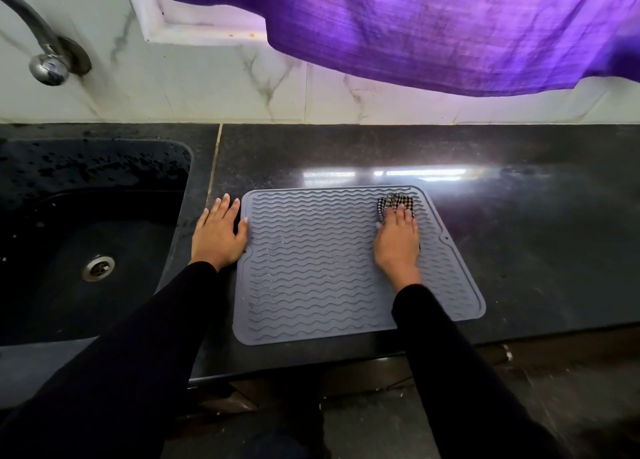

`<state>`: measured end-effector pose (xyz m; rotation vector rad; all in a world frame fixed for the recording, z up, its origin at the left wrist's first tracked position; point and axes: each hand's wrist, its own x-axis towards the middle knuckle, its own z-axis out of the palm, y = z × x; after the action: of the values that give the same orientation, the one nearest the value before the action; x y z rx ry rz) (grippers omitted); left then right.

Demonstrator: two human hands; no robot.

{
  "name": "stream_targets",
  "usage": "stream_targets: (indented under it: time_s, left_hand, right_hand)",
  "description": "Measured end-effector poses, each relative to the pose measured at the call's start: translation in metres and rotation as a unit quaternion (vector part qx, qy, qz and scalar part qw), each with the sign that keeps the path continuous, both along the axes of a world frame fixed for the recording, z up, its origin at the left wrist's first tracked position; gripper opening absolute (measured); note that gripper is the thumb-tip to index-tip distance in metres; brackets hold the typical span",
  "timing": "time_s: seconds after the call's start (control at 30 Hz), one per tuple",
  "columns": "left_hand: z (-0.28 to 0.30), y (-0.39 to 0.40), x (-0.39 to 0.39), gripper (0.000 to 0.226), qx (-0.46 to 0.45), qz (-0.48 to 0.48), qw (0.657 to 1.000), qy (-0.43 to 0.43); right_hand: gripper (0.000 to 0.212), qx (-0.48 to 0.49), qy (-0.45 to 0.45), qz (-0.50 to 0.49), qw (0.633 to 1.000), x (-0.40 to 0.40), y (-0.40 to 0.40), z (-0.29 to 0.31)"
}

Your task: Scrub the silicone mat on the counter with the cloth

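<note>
On counter (519, 233), silicone mat (311, 268) lengthwise left-right

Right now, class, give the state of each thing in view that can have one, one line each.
Silicone mat: lying flat on the counter.
Cloth: bunched, pressed on the mat's far right corner.
Right hand: flat on the cloth.
Left hand: flat at the mat's left edge.
Sink: wet, drain open.
Curtain: hanging.

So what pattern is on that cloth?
The cloth has a black-and-white check, seen in the head view under the right hand.
</note>
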<state>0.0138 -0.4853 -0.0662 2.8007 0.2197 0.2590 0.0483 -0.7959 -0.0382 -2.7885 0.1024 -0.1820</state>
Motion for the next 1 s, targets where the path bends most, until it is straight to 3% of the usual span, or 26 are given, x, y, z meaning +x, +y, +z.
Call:
stream_targets:
  time_s: [0.07,0.23,0.3,0.37,0.4,0.47,0.5,0.53,0.57,0.67,0.77,0.83,0.87,1.0]
  left_hand:
    - [-0.001,0.0,0.0,0.056,-0.001,0.0,1.0,-0.004]
    - [-0.001,0.0,0.0,0.052,0.0,0.004,1.0,-0.001]
    - [0.0,-0.001,0.0,0.052,0.002,0.003,1.0,-0.004]
    - [0.0,0.0,-0.001,0.052,0.001,0.002,1.0,0.0]
    - [0.001,0.0,-0.001,0.053,0.001,0.001,1.0,0.002]
    - [0.001,0.001,-0.001,0.053,-0.001,-0.003,1.0,0.006]
    - [0.001,0.001,-0.002,0.054,0.0,-0.005,1.0,0.006]
    - [0.0,0.001,-0.002,0.054,0.001,-0.006,1.0,0.006]
    - [0.0,0.001,-0.001,0.053,0.0,-0.006,1.0,0.006]
    - [0.0,0.001,-0.002,0.056,0.0,-0.004,1.0,0.004]
    - [0.0,0.001,-0.001,0.056,0.002,-0.006,1.0,0.001]
    - [-0.001,0.001,-0.001,0.058,0.003,-0.004,1.0,0.003]
    - [-0.001,0.001,-0.001,0.062,0.002,-0.001,1.0,0.003]
    - [0.0,0.001,0.0,0.067,0.0,0.002,1.0,0.009]
  right_hand:
    - [0.054,-0.045,-0.009,0.026,0.999,0.0,-0.004,-0.011]
    - [0.06,-0.02,0.014,0.053,0.998,0.005,-0.019,-0.007]
    - [0.051,0.03,0.009,0.05,0.998,0.006,-0.021,-0.005]
    - [0.041,0.18,0.015,0.02,0.983,0.012,-0.027,0.002]
    - [0.037,0.302,0.023,-0.008,0.953,0.017,-0.032,0.009]
    - [0.032,0.544,0.033,-0.098,0.833,0.022,-0.045,0.028]
    - [0.031,0.606,0.019,-0.139,0.783,0.025,-0.053,0.035]
    - [0.032,0.613,-0.006,-0.169,0.772,0.025,-0.061,0.041]
    - [0.033,0.573,-0.029,-0.186,0.798,0.023,-0.066,0.047]
    - [0.035,0.329,-0.074,-0.16,0.928,0.006,-0.069,0.049]
    - [0.045,0.16,-0.003,-0.048,0.986,-0.011,-0.044,0.018]
    - [0.057,0.001,0.022,-0.005,1.0,-0.014,-0.033,-0.005]
    - [0.06,-0.034,0.024,-0.003,0.999,-0.012,-0.032,-0.011]
    - [0.062,-0.019,0.062,-0.005,0.998,-0.004,-0.039,-0.014]
